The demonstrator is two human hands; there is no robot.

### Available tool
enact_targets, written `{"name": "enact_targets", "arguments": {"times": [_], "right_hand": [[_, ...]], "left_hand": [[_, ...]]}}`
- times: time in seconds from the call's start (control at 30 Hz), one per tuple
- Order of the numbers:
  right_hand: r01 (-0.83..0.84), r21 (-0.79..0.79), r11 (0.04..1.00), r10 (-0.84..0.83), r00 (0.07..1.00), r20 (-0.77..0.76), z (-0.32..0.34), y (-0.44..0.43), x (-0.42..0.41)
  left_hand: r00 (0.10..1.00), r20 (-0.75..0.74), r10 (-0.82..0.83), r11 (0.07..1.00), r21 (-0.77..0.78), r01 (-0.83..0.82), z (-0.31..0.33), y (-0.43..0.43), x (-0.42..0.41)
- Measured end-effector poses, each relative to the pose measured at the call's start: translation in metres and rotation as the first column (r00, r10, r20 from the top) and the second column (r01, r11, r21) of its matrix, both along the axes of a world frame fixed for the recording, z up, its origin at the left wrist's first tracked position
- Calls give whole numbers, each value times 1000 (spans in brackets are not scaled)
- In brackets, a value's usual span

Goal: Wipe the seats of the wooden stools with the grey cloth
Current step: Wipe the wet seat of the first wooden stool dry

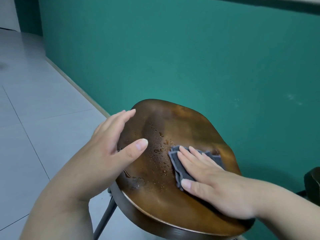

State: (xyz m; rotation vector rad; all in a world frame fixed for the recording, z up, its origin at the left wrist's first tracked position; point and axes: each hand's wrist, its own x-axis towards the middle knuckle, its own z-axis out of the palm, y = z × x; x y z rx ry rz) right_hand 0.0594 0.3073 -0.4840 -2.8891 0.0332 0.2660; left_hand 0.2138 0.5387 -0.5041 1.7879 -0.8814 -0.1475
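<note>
From my feed, a teal-green wall (190, 58) fills most of the view, with a few pale scuff marks (292, 97) towards its right side. Along its foot I see a light skirting strip (76, 82) running diagonally down to the right. Left of that lies a floor (34, 110) of large pale grey tiles with thin dark joints, and a faint dark smudge (2, 65) sits at its far left edge. A white panel (7, 13) shows in the top left corner. At the right edge I make out a dark object (312, 184), too cropped to identify.

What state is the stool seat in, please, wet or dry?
Wet: droplets bead on the seat beside the grey cloth under the right hand.
</note>
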Motion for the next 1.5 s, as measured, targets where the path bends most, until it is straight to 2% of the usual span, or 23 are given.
{"name": "enact_targets", "arguments": {"times": [0.1,0.17,0.7,1.23,1.5], "right_hand": [[74,-125,989,-95,981,-170,13,3,32],[66,-182,981,-107,968,-226,23,8,48],[116,-209,971,-154,972,-175,16,-18,150],[276,-185,943,-264,961,87,-1,-50,250],[366,-192,911,-354,931,94,-1,-46,272]], "left_hand": [[1000,-8,-5,1000,5,5,1,0,0],[1000,-22,-3,1000,12,3,1,0,0],[999,-46,21,1000,12,-20,-2,6,5],[993,-86,77,996,44,-74,-2,8,14],[993,-86,80,997,16,-79,-5,9,20]]}}
